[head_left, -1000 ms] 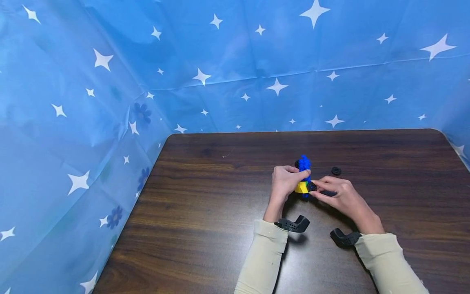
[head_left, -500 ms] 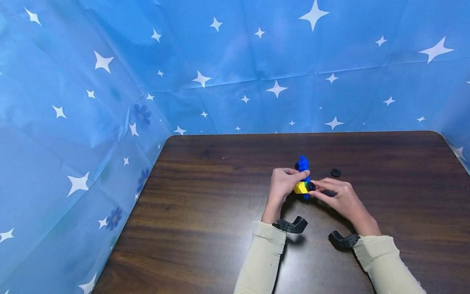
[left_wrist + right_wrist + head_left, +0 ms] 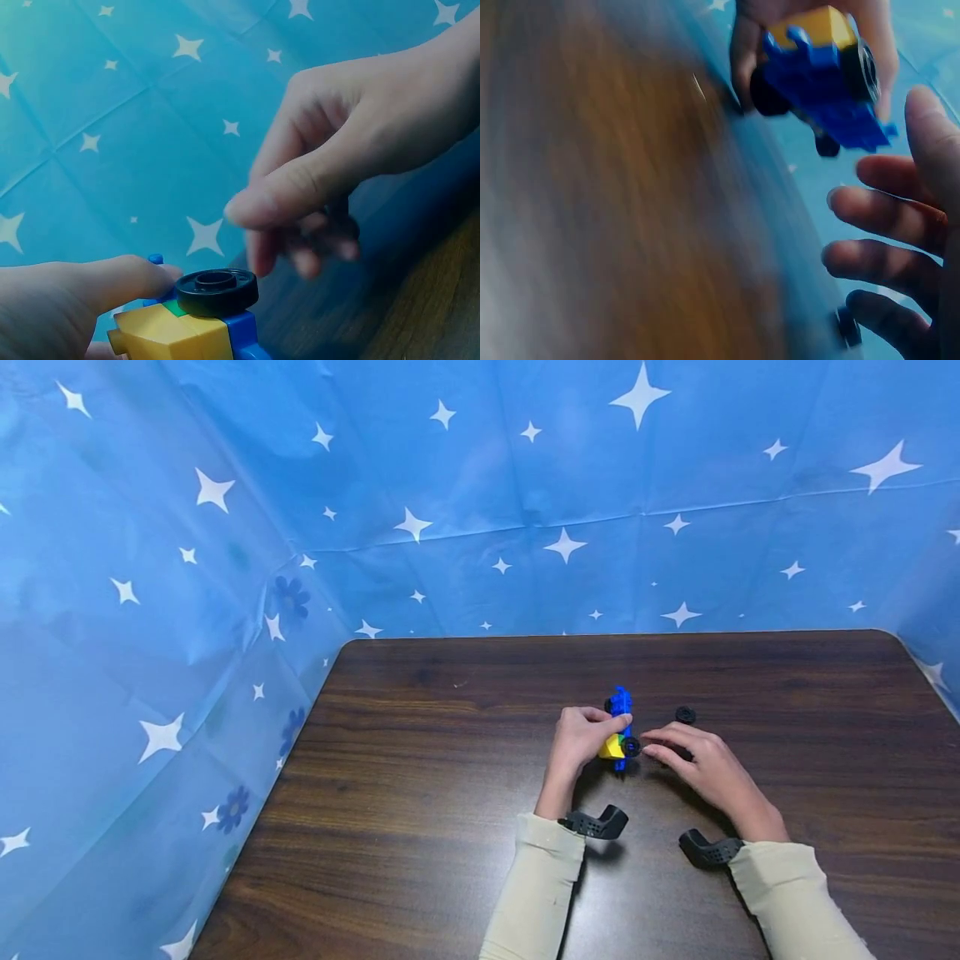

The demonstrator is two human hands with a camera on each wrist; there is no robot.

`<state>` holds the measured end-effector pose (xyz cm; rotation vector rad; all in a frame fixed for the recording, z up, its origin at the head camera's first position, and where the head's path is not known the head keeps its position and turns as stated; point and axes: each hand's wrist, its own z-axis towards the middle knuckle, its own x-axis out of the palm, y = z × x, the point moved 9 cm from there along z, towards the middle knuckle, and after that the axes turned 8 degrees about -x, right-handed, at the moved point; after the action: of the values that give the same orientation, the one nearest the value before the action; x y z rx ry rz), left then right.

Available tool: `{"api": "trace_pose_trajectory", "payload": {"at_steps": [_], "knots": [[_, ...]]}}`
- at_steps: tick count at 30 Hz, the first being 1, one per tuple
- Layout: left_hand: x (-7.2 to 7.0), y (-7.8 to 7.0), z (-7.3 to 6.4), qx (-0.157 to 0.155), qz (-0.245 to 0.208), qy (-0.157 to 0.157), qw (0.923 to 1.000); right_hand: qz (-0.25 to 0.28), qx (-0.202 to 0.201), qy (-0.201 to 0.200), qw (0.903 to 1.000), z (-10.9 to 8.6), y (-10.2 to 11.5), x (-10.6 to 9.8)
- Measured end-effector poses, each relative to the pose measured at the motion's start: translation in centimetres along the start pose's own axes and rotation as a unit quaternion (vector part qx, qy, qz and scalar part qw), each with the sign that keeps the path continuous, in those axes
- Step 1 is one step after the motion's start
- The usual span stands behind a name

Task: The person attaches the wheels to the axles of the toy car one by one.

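My left hand [image 3: 581, 739] grips a small toy car [image 3: 817, 90] with a blue chassis and a yellow block on top. A black wheel [image 3: 217, 292] sits on the car's side that faces my right hand. More black wheels show on the car in the right wrist view. The right hand [image 3: 708, 764] is just apart from the car, to its right, with loosely bent fingers [image 3: 877, 206] and nothing between them. Beyond that hand a loose black wheel [image 3: 685, 716] lies on the table. My left fingers hide part of the car.
The dark wood table [image 3: 420, 777] carries the loose wheel near the right hand. A blue curtain [image 3: 480, 477] with white stars hangs behind and to the left. Each wrist wears a black camera mount [image 3: 600, 822].
My right hand has let go of the wheel on the car and moved slightly right. The left hand still holds the car, which has tilted slightly.
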<state>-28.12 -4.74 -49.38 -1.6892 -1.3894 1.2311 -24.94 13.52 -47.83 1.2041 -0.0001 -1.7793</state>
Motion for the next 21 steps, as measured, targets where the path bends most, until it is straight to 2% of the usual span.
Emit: {"api": "trace_pose_trajectory", "payload": {"at_steps": [6,12,21], "knots": [[0.3,0.2,0.2,0.0,0.014,0.013,0.9998,-0.013,0.058,0.031,0.9977,-1.0,-2.0,-0.7],[0.4,0.7,0.3,-0.005,0.032,0.01,0.9994,-0.01,0.087,0.067,0.9939,-1.9,-3.2,-1.5],[0.2,0.3,0.3,0.003,0.037,0.015,0.9992,-0.018,0.124,0.074,0.9894,-2.7,-5.1,-3.3]]}}
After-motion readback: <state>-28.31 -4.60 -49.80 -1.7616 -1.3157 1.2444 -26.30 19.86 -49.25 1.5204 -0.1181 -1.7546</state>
